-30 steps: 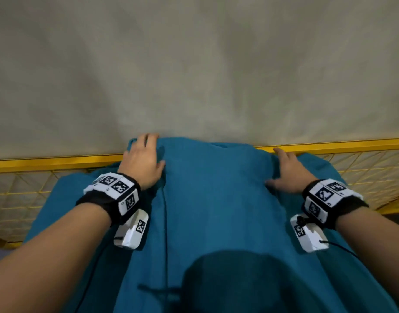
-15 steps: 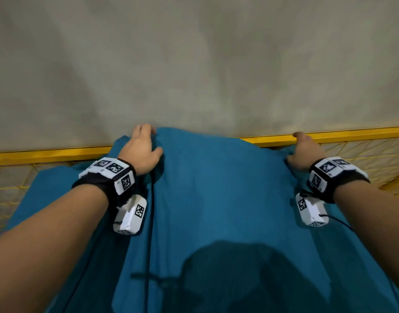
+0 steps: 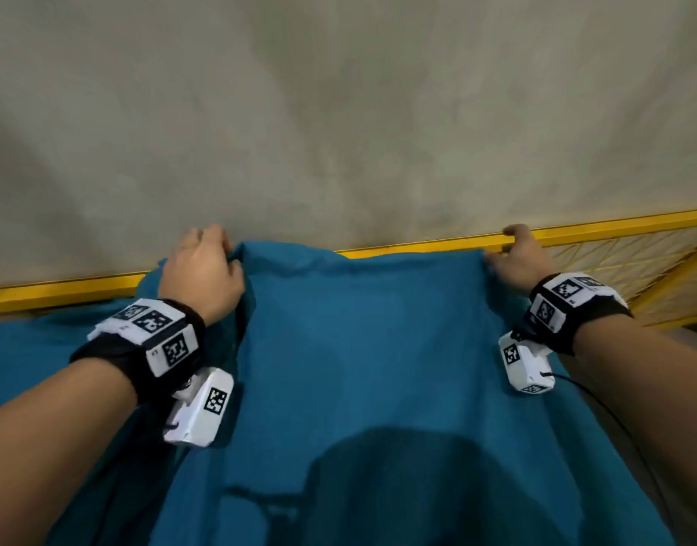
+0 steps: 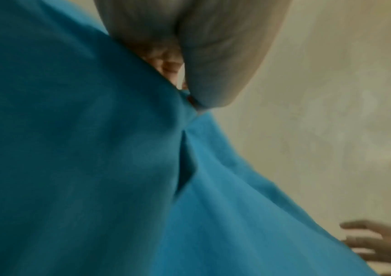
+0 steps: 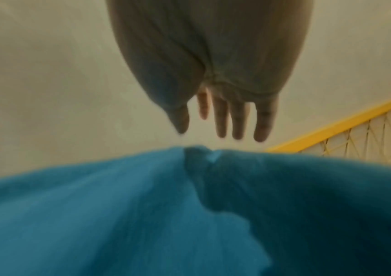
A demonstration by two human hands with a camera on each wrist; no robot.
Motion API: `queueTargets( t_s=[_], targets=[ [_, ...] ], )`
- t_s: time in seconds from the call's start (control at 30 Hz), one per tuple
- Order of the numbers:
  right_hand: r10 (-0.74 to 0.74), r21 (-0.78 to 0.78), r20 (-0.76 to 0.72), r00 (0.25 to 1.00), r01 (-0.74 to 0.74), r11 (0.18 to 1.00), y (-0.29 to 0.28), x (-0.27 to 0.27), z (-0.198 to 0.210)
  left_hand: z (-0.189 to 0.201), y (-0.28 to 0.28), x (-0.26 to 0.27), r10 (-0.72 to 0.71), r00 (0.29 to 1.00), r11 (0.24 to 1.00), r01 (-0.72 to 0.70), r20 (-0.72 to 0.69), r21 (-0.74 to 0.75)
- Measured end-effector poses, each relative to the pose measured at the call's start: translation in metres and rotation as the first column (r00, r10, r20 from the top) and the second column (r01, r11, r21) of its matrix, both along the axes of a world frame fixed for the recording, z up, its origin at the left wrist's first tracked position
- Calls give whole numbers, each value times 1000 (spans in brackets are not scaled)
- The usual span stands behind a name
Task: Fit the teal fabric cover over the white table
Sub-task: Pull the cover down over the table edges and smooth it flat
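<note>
Dim warm light; head view sharp, edges bowed; wrist views soft, motion-blurred.

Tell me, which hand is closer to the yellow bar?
Right. The right hand sits at the yellow metal bar, by the teal fabric cover's far corner. The left hand pinches the other corner, apart from the bar.

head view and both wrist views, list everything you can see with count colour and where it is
teal fabric cover: one, teal, draped across the near and middle area under both arms
yellow rail: one, yellow, along the far edge of the cover, mesh panel below it at right
floor: grey-beige, beyond the rail
wrist cameras: two, white, one under each wrist
left hand: grips the cover's far left edge
right hand: at the cover's far right edge, fingers straight
</note>
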State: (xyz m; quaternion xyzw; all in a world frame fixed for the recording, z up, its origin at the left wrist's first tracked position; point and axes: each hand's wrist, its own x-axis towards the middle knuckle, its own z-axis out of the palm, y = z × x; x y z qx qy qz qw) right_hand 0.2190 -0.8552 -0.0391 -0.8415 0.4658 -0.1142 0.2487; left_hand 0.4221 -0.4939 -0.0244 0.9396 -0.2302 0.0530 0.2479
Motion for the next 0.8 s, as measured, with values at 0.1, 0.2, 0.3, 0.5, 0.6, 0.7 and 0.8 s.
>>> queueTargets(
  t_s=[0.1, 0.2, 0.3, 0.5, 0.6, 0.7, 0.8],
  targets=[
    [140, 0, -309, 941, -147, 989, 1, -6, -14, -5, -10, 7, -67, 998, 997, 66, -23, -40],
    [318, 17, -323, 892, -330, 944, 14, -5, -35, -26, -11, 2, -130, 955, 966, 183, -266, 185],
    [354, -64, -442, 824, -422, 904, 33, -2, -45, -38, -5, -16, -160, 930, 858, 297, -332, 420],
    [722, 121, -305, 621, -727, 676, 132, 41, -43, -15, -26, -62, -499, 686, 763, 637, -529, 106],
    [678, 85, -412, 609, -716, 693, 143, 47, -40, -18, -29, -47, -355, 756, 919, 391, -550, -55],
    [627, 94, -329, 706, -636, 766, 136, 49, -32, -33, -6, -23, -212, 832, 929, 334, -513, 157],
    [623, -63, -329, 709, -675, 735, 145, 59, -22, -32, 0, -29, -241, 767, 782, 516, -595, 349]
  ],
)
